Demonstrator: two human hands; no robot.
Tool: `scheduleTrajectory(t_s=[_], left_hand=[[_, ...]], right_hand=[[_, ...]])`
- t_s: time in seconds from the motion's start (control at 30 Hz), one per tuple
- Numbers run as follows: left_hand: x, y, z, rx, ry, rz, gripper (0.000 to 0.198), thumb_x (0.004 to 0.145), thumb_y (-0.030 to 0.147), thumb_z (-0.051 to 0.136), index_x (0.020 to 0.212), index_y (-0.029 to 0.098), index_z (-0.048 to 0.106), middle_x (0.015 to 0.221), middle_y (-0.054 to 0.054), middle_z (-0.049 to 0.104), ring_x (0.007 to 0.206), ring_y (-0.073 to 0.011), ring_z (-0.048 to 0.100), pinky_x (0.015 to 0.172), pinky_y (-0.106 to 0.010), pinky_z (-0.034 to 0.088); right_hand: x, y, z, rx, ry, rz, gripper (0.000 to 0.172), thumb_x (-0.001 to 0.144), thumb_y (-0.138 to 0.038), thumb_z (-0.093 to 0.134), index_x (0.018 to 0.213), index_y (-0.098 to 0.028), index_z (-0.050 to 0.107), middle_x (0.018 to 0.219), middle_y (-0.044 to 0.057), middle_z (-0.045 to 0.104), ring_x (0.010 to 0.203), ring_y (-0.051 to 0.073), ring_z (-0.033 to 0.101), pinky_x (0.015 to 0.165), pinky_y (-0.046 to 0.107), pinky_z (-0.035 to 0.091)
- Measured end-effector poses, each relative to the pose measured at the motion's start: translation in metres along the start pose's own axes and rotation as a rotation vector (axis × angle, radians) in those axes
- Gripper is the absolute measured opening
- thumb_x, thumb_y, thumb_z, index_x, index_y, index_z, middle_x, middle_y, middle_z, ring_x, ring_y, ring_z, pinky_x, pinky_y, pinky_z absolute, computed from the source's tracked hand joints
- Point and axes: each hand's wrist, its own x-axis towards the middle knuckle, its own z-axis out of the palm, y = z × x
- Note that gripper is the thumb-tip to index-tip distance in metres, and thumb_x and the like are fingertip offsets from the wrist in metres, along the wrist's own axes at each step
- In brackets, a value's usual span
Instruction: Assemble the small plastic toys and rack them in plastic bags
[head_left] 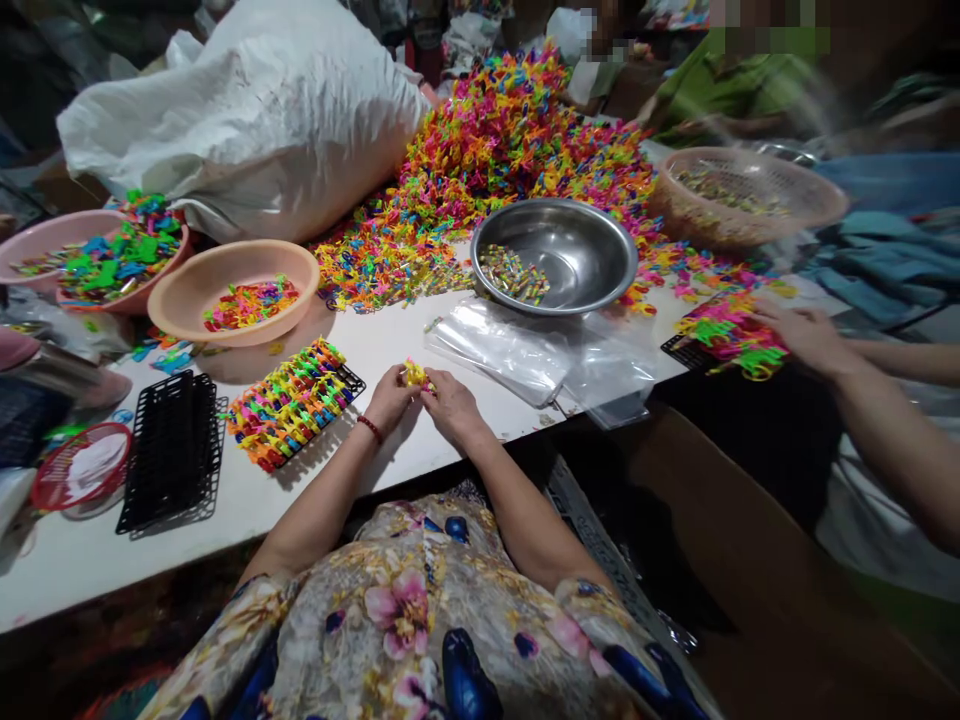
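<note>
Close together over the white table edge, my left hand (388, 402) and my right hand (454, 408) are both closed on small plastic pieces (413, 374), mostly yellow with a bit of pink. Their exact kind is too small to make out. Left of my hands lies a black grid rack (351, 382) filled with rows of small multicoloured plastic pieces (289, 405). Beyond my hands spreads a big heap of similar bright pieces (510, 140). To the right of my right hand lie clear plastic bags (499, 350), below a steel bowl (600, 255) holding small striped pieces (514, 275).
Stacked black racks (171, 450) and a red basket (46, 485) with white contents sit at left. A peach basin (169, 305) holds colourful pieces. Behind it lies a large white sack (255, 110). At right, a co-worker's hand (806, 335) touches another filled rack, near a strainer basket (814, 200).
</note>
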Motion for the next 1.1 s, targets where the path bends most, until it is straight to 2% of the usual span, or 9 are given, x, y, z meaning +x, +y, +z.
scheduleTrajectory(t_s=[0.13, 0.23, 0.37, 0.47, 0.6, 0.7, 0.83, 0.97, 1.1], left_hand=[[-0.011, 0.008, -0.008, -0.100, 0.101, -0.111, 0.032, 0.061, 0.011, 0.070, 0.090, 0.017, 0.056, 0.071, 0.004, 0.060, 0.055, -0.0086, 0.054, 0.055, -0.020, 0.042], [-0.023, 0.015, -0.014, -0.221, 0.187, -0.127, 0.041, 0.059, 0.012, 0.071, 0.096, 0.019, 0.055, 0.068, 0.006, 0.060, 0.050, -0.0079, 0.053, 0.050, -0.019, 0.038], [-0.045, 0.028, -0.020, -0.373, 0.037, -0.110, 0.047, 0.054, 0.018, 0.084, 0.095, 0.016, 0.062, 0.078, 0.000, 0.069, 0.059, -0.0089, 0.060, 0.052, -0.019, 0.041], [-0.063, 0.035, -0.025, -0.416, -0.031, -0.121, 0.047, 0.055, 0.020, 0.088, 0.096, 0.015, 0.066, 0.089, -0.003, 0.074, 0.066, -0.0091, 0.062, 0.056, -0.018, 0.044], [-0.079, 0.031, -0.032, -0.435, -0.063, -0.185, 0.052, 0.057, 0.026, 0.090, 0.102, 0.016, 0.064, 0.089, -0.003, 0.073, 0.068, -0.0097, 0.063, 0.059, -0.019, 0.046], [-0.088, 0.019, -0.033, -0.383, -0.102, -0.154, 0.055, 0.060, 0.030, 0.090, 0.105, 0.017, 0.061, 0.080, 0.001, 0.068, 0.063, -0.0080, 0.059, 0.060, -0.020, 0.046], [-0.102, 0.012, -0.029, -0.250, 0.020, -0.146, 0.064, 0.067, 0.037, 0.087, 0.118, 0.021, 0.052, 0.093, 0.001, 0.064, 0.068, -0.0097, 0.063, 0.068, -0.026, 0.052], [-0.113, 0.018, -0.024, -0.149, 0.058, -0.046, 0.057, 0.085, 0.049, 0.070, 0.132, 0.025, 0.047, 0.111, -0.004, 0.061, 0.093, -0.0138, 0.065, 0.084, -0.029, 0.053], [-0.106, 0.017, -0.027, -0.123, 0.125, -0.043, 0.044, 0.082, 0.055, 0.071, 0.105, 0.019, 0.059, 0.087, 0.000, 0.062, 0.079, -0.0114, 0.059, 0.071, -0.022, 0.048]], right_hand=[[-0.002, 0.003, 0.001, 0.017, 0.037, -0.025, 0.033, 0.098, -0.032, 0.056, 0.127, -0.020, 0.063, 0.127, 0.010, 0.067, 0.112, 0.023, 0.064, 0.096, 0.032, 0.049], [0.000, 0.005, 0.003, -0.007, 0.045, -0.008, 0.029, 0.098, -0.033, 0.054, 0.122, -0.019, 0.065, 0.122, 0.011, 0.068, 0.107, 0.024, 0.066, 0.093, 0.035, 0.051], [0.004, 0.002, 0.003, 0.034, 0.134, 0.010, 0.041, 0.097, -0.034, 0.054, 0.134, -0.017, 0.059, 0.132, 0.017, 0.062, 0.115, 0.029, 0.063, 0.097, 0.042, 0.051], [-0.002, -0.004, 0.002, 0.198, 0.218, -0.030, 0.040, 0.096, -0.039, 0.053, 0.129, -0.018, 0.062, 0.125, 0.016, 0.065, 0.112, 0.027, 0.064, 0.098, 0.042, 0.051], [-0.021, -0.020, 0.005, 0.468, 0.165, -0.060, 0.032, 0.093, -0.045, 0.057, 0.108, -0.021, 0.071, 0.107, 0.009, 0.072, 0.101, 0.022, 0.067, 0.094, 0.037, 0.052], [-0.035, -0.030, 0.010, 0.533, 0.113, -0.018, 0.028, 0.089, -0.045, 0.062, 0.099, -0.020, 0.071, 0.098, 0.005, 0.073, 0.091, 0.020, 0.066, 0.086, 0.033, 0.052], [-0.044, -0.037, 0.014, 0.455, 0.147, 0.032, 0.022, 0.092, -0.040, 0.058, 0.088, -0.020, 0.067, 0.086, 0.003, 0.069, 0.079, 0.017, 0.063, 0.076, 0.029, 0.052], [-0.051, -0.049, 0.013, 0.167, 0.118, -0.076, 0.017, 0.094, -0.027, 0.052, 0.099, -0.019, 0.067, 0.098, 0.010, 0.067, 0.093, 0.022, 0.063, 0.082, 0.031, 0.052], [-0.062, -0.065, 0.012, 0.221, -0.069, -0.178, 0.030, 0.093, -0.021, 0.053, 0.121, -0.021, 0.062, 0.112, 0.011, 0.065, 0.101, 0.022, 0.063, 0.088, 0.031, 0.052]])
